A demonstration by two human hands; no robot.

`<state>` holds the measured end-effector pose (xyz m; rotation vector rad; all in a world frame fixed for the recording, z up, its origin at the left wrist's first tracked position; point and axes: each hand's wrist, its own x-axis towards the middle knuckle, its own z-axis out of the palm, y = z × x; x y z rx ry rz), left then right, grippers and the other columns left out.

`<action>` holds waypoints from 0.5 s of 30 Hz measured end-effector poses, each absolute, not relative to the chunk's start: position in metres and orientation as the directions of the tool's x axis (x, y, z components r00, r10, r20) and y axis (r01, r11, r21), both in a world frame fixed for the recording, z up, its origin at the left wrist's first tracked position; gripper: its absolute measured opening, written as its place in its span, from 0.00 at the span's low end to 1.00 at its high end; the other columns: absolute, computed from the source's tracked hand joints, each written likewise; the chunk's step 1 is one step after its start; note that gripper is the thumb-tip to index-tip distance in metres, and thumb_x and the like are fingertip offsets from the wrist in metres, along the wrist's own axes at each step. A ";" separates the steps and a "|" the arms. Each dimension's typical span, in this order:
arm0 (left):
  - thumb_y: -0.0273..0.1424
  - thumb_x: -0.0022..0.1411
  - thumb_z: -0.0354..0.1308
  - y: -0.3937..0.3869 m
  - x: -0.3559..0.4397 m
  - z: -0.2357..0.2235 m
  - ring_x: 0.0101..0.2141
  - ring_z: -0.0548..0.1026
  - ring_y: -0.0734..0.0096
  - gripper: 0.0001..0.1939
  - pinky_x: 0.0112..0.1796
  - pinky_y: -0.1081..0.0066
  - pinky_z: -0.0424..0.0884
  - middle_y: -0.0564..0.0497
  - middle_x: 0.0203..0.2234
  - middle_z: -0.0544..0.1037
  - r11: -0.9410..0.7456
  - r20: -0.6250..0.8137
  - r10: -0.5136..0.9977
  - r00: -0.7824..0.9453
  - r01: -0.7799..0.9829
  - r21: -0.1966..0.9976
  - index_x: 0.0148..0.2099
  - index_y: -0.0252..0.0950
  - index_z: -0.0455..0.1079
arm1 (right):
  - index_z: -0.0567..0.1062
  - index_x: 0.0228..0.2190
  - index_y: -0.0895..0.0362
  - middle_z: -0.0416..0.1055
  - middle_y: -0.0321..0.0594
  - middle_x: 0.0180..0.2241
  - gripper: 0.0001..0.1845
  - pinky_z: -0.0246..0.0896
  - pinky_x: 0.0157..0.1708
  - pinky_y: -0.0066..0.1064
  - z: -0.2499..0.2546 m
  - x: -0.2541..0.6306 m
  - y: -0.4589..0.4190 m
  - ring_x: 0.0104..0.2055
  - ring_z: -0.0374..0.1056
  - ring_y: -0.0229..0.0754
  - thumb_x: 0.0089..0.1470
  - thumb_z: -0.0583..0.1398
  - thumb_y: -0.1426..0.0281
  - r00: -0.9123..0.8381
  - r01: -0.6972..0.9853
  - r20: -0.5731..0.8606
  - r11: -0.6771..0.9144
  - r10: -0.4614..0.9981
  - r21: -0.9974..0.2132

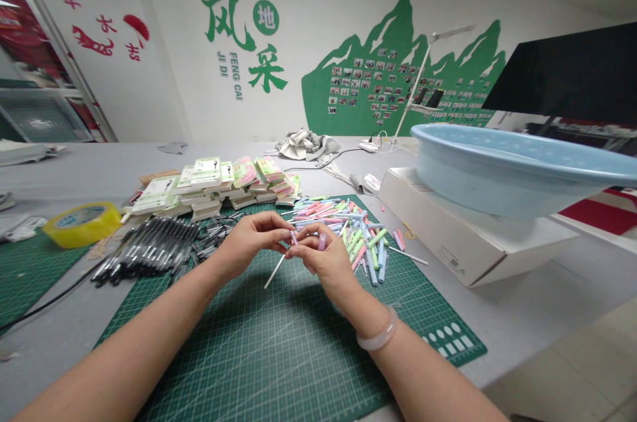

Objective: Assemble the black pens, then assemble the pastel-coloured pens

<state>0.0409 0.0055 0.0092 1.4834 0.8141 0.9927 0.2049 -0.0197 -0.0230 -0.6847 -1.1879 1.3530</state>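
Note:
Above the green cutting mat (269,349) my two hands meet, fingertips nearly touching. My left hand (256,239) is closed in a pinch on a small purple plastic piece (293,237). Closed on the same piece from the other side is my right hand (326,259), which wears a purple ring and a pale bangle. A thin white stick (275,272) slants down and left from between the hands; fingers hide its upper end, so I cannot tell which hand carries it. Just behind lies a pile of pink, green and blue plastic tubes (373,249) with thin white sticks among them.
Black pens (154,246) lie bundled at the left, near yellow tape (84,223). Stacked small card packs (206,176) stand behind. On the right, a blue basin (497,170) rests on a white box (462,243). Grey cloth (308,143) and cables lie at the back.

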 end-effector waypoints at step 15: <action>0.32 0.53 0.62 0.008 0.039 0.006 0.32 0.75 0.67 0.08 0.34 0.68 0.74 0.48 0.29 0.77 -0.123 0.135 0.902 0.410 -0.055 0.991 0.35 0.33 0.71 | 0.68 0.28 0.58 0.71 0.33 0.17 0.11 0.42 0.12 0.21 -0.022 0.205 -0.020 0.13 0.53 0.29 0.42 0.66 0.70 -0.166 -0.342 0.236 0.169 0.957 -0.924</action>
